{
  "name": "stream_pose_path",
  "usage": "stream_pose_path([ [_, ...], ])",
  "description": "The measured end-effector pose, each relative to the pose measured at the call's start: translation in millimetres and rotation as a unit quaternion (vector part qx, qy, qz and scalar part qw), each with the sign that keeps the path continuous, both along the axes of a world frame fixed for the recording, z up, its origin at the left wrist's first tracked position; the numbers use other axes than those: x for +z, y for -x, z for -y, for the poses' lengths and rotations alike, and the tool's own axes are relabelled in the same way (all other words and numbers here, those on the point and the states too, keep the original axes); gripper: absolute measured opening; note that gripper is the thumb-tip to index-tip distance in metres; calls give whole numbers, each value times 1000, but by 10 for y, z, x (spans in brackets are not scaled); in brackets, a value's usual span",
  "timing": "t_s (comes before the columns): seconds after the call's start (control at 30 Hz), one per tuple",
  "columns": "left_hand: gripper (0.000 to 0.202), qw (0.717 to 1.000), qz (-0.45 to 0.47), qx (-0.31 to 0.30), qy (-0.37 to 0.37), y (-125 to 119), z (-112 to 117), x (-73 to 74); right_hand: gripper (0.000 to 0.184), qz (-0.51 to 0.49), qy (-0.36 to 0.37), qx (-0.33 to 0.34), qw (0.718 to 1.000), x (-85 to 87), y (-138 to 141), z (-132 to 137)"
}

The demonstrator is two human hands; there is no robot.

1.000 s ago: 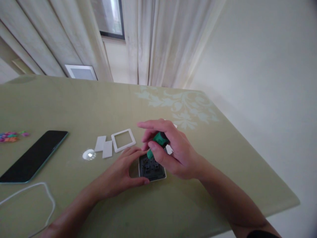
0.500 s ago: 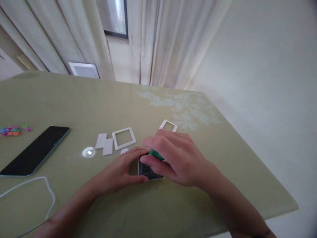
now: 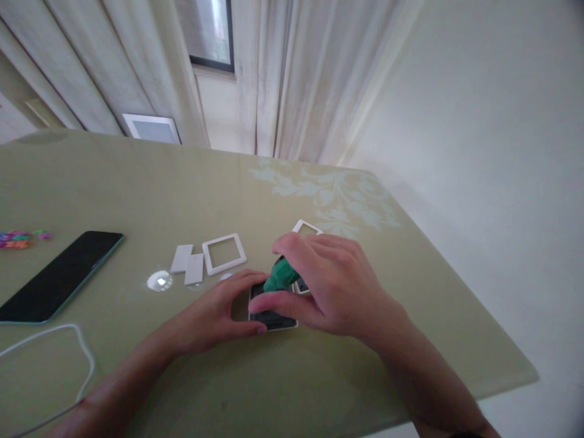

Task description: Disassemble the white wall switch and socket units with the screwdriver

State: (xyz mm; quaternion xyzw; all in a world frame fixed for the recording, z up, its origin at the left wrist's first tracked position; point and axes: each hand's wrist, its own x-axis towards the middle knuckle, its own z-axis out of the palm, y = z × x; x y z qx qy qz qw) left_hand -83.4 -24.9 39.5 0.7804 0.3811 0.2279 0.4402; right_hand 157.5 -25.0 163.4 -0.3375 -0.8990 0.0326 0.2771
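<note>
A dark square switch module with a white rim lies on the olive table. My left hand grips its left side, thumb at the front edge and fingers curled over the back edge. Over the module my right hand is closed round a green-handled screwdriver, whose tip points down into the module. Just beyond my left fingers lie a white square frame and two small white rocker plates. A smaller white frame shows behind my right hand.
A black phone lies at the left, with coloured small pieces beyond it and a white cable loop near the front edge. A round glare spot sits beside the plates. Curtains hang behind the table; its right edge is close.
My right hand came down from above the module onto it with the screwdriver, then tilted the green handle up. My left hand kept its grip on the module. The view shifted slightly.
</note>
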Motion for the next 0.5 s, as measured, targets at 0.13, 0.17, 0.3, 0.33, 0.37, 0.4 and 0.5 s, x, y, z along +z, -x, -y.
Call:
stream_pose_path([
  [0.13,52,1000,8,-17,16,-12,2,31,26,-7,-22,80,997,17,33,10],
  [0.17,51,1000,9,-15,12,-10,3,32,23,-4,-16,125,992,38,26,4],
  [0.3,59,1000,-2,-4,-2,6,3,-2,15,13,40,163,986,108,-40,-5],
  [0.33,63,1000,-4,-3,-3,9,2,-13,15,11,51,143,988,107,-55,-1],
  [0.37,65,1000,-5,-4,-1,12,1,-23,16,7,50,103,993,99,-63,6],
  [0.4,66,1000,-4,-8,1,13,0,-31,20,1,38,49,998,85,-66,15],
  [0.5,66,1000,0,-13,2,17,-2,-39,36,-7,3,-76,997,54,-49,35],
])
